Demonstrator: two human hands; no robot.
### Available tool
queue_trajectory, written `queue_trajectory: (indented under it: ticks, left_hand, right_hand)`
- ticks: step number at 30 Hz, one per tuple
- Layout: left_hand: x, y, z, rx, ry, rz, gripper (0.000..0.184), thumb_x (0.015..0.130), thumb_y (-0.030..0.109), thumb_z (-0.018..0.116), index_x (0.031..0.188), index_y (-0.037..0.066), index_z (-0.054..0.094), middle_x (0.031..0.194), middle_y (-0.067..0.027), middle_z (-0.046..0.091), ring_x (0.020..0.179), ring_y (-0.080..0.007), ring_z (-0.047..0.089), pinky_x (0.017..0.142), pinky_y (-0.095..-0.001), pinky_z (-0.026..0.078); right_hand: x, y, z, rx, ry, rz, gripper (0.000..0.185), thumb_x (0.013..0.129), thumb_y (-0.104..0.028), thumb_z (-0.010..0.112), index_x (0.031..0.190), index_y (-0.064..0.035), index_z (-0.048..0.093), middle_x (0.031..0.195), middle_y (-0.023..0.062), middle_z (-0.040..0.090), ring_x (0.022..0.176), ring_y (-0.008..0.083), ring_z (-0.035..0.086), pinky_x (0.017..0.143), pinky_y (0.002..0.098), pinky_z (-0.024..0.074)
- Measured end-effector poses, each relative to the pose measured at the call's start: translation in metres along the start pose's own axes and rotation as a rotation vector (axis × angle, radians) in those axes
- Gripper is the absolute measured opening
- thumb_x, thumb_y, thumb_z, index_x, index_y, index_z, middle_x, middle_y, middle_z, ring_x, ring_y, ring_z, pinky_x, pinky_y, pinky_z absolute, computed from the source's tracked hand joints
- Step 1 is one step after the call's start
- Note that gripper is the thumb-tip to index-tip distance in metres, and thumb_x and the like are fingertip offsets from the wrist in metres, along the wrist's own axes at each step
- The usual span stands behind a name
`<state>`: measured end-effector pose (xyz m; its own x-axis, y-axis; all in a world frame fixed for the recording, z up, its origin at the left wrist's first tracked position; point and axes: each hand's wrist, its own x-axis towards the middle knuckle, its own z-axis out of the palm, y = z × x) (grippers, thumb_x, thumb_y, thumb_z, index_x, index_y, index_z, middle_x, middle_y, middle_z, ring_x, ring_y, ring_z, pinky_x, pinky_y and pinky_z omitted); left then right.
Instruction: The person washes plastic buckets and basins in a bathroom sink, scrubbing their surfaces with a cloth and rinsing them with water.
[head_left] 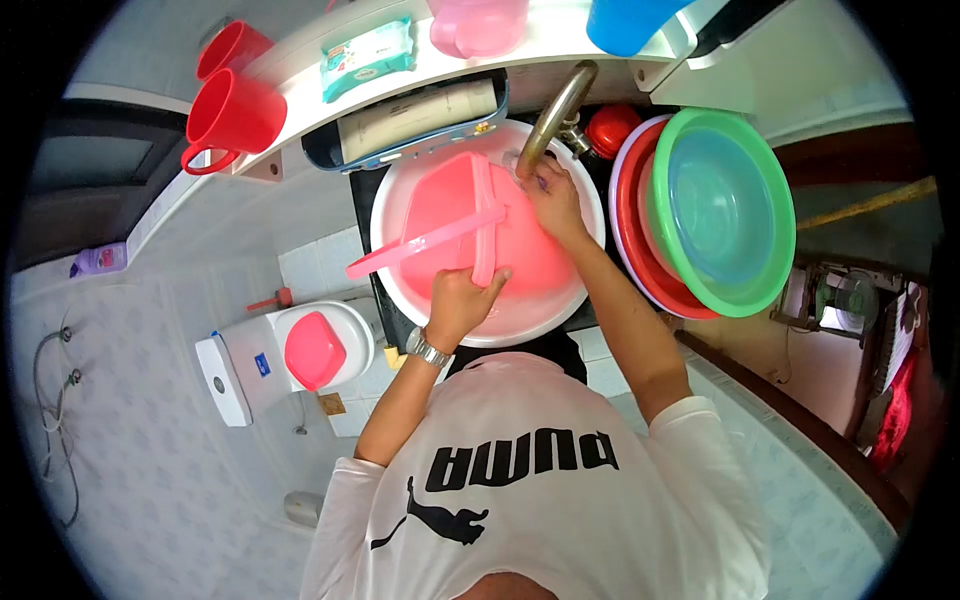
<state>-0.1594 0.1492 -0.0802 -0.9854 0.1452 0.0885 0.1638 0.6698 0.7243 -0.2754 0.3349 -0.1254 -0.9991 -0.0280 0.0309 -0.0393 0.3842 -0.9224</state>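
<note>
While the left hand [463,303] grips the pink bucket [517,252] by its rim in the basin [387,207], the right hand [555,205] — fingers curled, hold impossible to tell — is by the tap [551,120] above the basin.

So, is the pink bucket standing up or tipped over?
Tipped over. The camera looks down, yet the pink bucket shows its side, and its rim looks nearly edge-on inside the white basin.
</note>
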Motion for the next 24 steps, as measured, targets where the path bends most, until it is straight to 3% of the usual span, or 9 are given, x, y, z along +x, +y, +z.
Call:
queue_trajectory:
  ticks: [4,8,10,14,17,19,24]
  left_hand:
    - [0.019,0.015,-0.001,-0.043,0.027,-0.044,0.049,0.083,0.038,0.075,0.055,0.002,0.057,0.048,-0.0176,0.052,0.043,-0.0359,0.054,0.043,-0.0400,0.042]
    - [0.024,0.023,-0.003,-0.014,-0.014,-0.077,0.049,0.084,0.038,0.074,0.057,0.001,0.058,0.049,-0.0174,0.053,0.043,-0.0344,0.054,0.043,-0.0396,0.043]
    - [0.022,0.026,-0.003,-0.032,-0.012,-0.171,0.046,0.084,0.036,0.075,0.059,0.000,0.059,0.051,-0.0167,0.055,0.044,-0.0324,0.055,0.044,-0.0390,0.043]
    - [0.024,0.033,-0.003,-0.126,0.062,-0.254,0.043,0.084,0.033,0.075,0.061,-0.001,0.061,0.052,-0.0165,0.056,0.045,-0.0313,0.056,0.045,-0.0384,0.043]
    - [0.032,0.025,-0.004,-0.138,0.083,-0.179,0.039,0.085,0.030,0.074,0.065,-0.001,0.063,0.052,-0.0167,0.057,0.045,-0.0317,0.056,0.046,-0.0384,0.044]
    - [0.035,0.022,-0.003,-0.263,0.119,-0.109,0.040,0.085,0.032,0.074,0.066,-0.001,0.063,0.053,-0.0171,0.057,0.046,-0.0321,0.056,0.047,-0.0388,0.044]
    - [0.029,0.018,-0.005,-0.144,0.057,-0.125,0.043,0.086,0.036,0.073,0.067,-0.001,0.063,0.054,-0.0173,0.058,0.047,-0.0326,0.057,0.048,-0.0392,0.045]
  right_hand:
    - [-0.033,0.004,-0.008,-0.034,0.090,-0.140,0.031,0.084,-0.012,0.060,0.114,-0.0064,0.069,0.120,0.0144,0.061,0.113,0.0324,0.054,0.097,0.0395,0.0429]
    - [-0.075,-0.029,-0.025,0.010,0.079,-0.111,0.031,0.084,-0.009,0.059,0.114,-0.0053,0.068,0.118,0.0138,0.062,0.114,0.0303,0.054,0.098,0.0376,0.0421]
    - [-0.082,-0.032,-0.027,0.133,0.086,-0.024,0.028,0.086,-0.002,0.058,0.113,-0.0003,0.066,0.122,0.0134,0.059,0.118,0.0247,0.052,0.101,0.0331,0.0407]
    - [-0.072,-0.043,-0.027,0.308,0.118,-0.015,0.034,0.081,-0.001,0.059,0.115,-0.0049,0.067,0.117,0.0133,0.061,0.111,0.0273,0.055,0.098,0.0360,0.0424]
    - [-0.070,-0.062,-0.021,0.274,0.066,-0.129,0.033,0.082,-0.003,0.060,0.114,-0.0041,0.067,0.117,0.0137,0.061,0.110,0.0290,0.056,0.098,0.0371,0.0430]
    - [-0.071,-0.071,-0.018,0.002,0.032,-0.276,0.031,0.082,-0.005,0.060,0.112,-0.0021,0.067,0.117,0.0141,0.062,0.108,0.0314,0.056,0.097,0.0392,0.0440]
    - [-0.026,-0.026,-0.015,-0.148,0.058,-0.246,0.027,0.083,-0.011,0.060,0.108,-0.0046,0.069,0.117,0.0139,0.064,0.107,0.0328,0.057,0.096,0.0415,0.0443]
